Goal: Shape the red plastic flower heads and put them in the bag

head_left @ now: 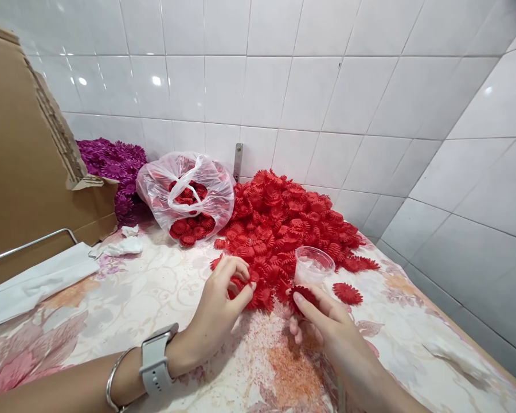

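Here, We Are Handling Red Flowers

We are pinching a dark red flower (pixel 308 294) between our right hand's (pixel 336 330) thumb and fingers, just in front of a clear cup (pixel 301 272). Our left hand (pixel 222 295) is curling at the edge of the red pile (pixel 284 223); whether its fingertips are gripping anything, we cannot tell. A plastic bag (pixel 180 192) is sitting alongside.
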{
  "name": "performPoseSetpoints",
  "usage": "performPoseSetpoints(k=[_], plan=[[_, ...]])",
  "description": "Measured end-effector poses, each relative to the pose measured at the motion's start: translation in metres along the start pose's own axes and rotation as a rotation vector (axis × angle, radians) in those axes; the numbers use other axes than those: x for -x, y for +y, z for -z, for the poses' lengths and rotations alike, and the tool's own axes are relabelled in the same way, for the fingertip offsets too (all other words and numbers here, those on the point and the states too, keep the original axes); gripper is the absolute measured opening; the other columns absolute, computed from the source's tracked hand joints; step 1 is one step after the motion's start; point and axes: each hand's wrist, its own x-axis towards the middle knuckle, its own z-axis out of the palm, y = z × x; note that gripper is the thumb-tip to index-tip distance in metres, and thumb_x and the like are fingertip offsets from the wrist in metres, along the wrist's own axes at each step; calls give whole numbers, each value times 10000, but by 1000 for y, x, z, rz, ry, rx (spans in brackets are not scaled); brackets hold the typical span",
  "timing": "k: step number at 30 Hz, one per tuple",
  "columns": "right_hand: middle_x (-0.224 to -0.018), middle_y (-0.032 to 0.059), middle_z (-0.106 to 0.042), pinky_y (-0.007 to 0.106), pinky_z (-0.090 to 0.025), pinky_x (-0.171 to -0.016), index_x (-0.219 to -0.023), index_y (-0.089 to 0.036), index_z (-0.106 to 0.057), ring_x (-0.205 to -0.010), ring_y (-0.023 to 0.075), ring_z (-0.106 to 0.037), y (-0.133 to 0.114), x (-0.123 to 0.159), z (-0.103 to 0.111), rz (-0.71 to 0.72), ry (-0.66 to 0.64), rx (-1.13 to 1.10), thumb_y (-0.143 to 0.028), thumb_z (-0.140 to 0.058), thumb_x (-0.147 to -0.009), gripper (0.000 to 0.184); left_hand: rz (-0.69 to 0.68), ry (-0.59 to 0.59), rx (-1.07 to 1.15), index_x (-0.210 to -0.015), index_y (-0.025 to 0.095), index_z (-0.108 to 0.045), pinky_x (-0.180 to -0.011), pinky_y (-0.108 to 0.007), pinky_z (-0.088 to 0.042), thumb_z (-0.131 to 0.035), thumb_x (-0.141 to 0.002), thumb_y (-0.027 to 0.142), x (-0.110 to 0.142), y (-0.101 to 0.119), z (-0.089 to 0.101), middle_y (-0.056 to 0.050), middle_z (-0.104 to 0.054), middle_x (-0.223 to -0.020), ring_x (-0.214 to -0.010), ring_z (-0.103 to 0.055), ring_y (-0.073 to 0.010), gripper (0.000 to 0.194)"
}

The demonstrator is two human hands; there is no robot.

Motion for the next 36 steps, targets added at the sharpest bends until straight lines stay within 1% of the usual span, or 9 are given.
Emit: performPoseSetpoints(k=[4, 7, 9, 13, 14, 18, 24, 31, 36], plan=[[-542, -45, -546, 211, -410, -427, -799, -210, -544, -471, 121, -507, -1, 0, 0, 27, -1, 48, -386, -563, -746, 186, -69, -11, -92, -769, 202, -543, -870, -339, -364, -426, -671, 3, -4, -1, 2, -30, -523, -959, -948, -481, -190, 251], [-545, -36, -562, 203, -399, -416, -743, -188, -541, -440, 101, -492, -1, 0, -1, 56, -34, 120, -399, -568, -746, 212, -97, -41, -78, -765, 202, -566, -901, -346, -345, -423, -686, 15, -2, 2, 3, -35, -542, -974, -981, -481, -196, 248], [-548, -29, -572, 190, -390, -399, -695, -178, -528, -420, 88, -490, 0, 0, -1, 58, -76, 151, -417, -578, -742, 248, -74, -110, -29, -779, 199, -574, -846, -316, -379, -457, -749, 76, 0, 6, 3, -27, -572, -912, -906, -515, -182, 172], [-489, -53, -549, 164, -359, -365, -698, -178, -510, -360, 70, -480, 6, 1, -2, 17, -171, 207, -438, -545, -761, 270, 94, -394, 209, -837, 185, -583, -667, -246, -430, -521, -816, 263, 2, 9, 1, -9, -609, -793, -733, -557, -145, 102], [-464, -61, -536, 159, -345, -356, -698, -179, -506, -344, 68, -475, 7, 1, -2, 7, -188, 233, -438, -529, -769, 270, 129, -417, 251, -818, 178, -581, -638, -233, -428, -539, -811, 291, 3, 9, 0, -2, -604, -764, -703, -555, -136, 121], [-449, -63, -516, 170, -339, -355, -685, -188, -485, -353, 88, -489, 8, 1, -1, 6, -161, 357, -427, -491, -788, 260, 189, -373, 250, -681, 158, -567, -540, -194, -391, -586, -782, 334, 3, 6, -1, 39, -546, -600, -559, -507, -94, 204], [-476, -60, -445, 218, -325, -420, -603, -216, -416, -428, 118, -440, 3, 5, 1, 269, -57, 680, -306, -471, -770, 197, 169, -446, 209, -806, 159, -690, -614, -200, -429, -604, -771, 296, 5, 11, 0, -11, -677, -738, -670, -574, -128, 166], [-468, -62, -402, 208, -276, -438, -562, -228, -274, -433, 112, -397, 13, 3, 5, 514, -31, 947, -167, -471, -693, 244, 200, -497, 193, -805, 150, -696, -570, -180, -421, -650, -726, 293, 8, 11, -3, -12, -674, -716, -638, -564, -119, 170], [-527, -44, -504, 213, -333, -460, -629, -220, -388, -454, 126, -459, 23, 2, 7, 632, -60, 1074, -226, -489, -788, 189, 209, -483, 141, -756, 139, -665, -547, -179, -396, -622, -732, 250, 8, 7, -3, 5, -631, -680, -613, -537, -110, 121]])
